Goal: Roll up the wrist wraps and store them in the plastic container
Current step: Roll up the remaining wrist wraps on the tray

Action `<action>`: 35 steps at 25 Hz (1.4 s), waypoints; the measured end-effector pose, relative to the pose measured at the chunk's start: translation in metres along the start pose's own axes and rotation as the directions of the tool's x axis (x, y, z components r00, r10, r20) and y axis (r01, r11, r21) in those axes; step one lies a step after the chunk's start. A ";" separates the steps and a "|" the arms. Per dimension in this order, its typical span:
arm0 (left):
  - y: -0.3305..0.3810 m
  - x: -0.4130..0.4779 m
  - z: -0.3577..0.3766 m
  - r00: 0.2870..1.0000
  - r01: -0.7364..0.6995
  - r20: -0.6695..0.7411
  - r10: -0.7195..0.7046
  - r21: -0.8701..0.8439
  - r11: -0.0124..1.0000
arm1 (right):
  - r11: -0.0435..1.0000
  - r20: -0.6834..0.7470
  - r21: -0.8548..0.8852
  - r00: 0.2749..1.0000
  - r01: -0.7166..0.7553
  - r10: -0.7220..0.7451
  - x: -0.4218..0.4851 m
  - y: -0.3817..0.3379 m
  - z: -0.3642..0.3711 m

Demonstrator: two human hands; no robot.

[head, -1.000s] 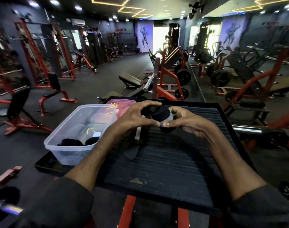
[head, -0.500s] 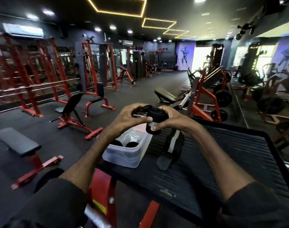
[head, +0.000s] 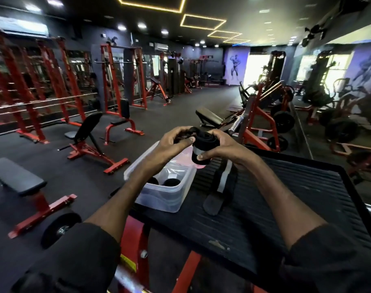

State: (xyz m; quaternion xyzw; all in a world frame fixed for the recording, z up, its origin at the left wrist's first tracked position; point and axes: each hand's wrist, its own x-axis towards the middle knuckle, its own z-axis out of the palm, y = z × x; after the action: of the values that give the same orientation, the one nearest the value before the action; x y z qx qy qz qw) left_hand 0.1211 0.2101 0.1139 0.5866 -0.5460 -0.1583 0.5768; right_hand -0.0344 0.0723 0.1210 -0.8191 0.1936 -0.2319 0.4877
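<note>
A black wrist wrap with a white stripe is partly rolled into a thick coil, held up between both hands. My left hand pinches the coil's left end and my right hand grips its right side, thumb on the front. The wrap's loose tail hangs down and lies on the black ribbed platform. A clear plastic container stands on the platform's left edge, just below my left hand, with two rolled black wraps inside.
The platform sits on a red steel frame. Red and black benches and racks fill the dark gym floor to the left. Plate-loaded machines stand behind and to the right. A weight plate is low on the left.
The view has swung left and up, so the container now sits below my hands. The coil has been turned further, and the loose tail now trails across the platform.
</note>
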 end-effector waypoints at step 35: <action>-0.070 -0.035 0.139 0.956 0.288 0.089 -0.278 -0.445 0.848 | 0.862 -0.005 0.228 0.885 -0.452 0.465 -0.104 0.080 -0.007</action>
State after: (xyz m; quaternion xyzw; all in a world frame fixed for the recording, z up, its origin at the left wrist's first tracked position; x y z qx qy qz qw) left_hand 0.0271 0.1500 -0.0003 0.5080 -0.4075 -0.3705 0.6623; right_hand -0.1303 0.0880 0.0329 -0.6830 0.3703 -0.1537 0.6106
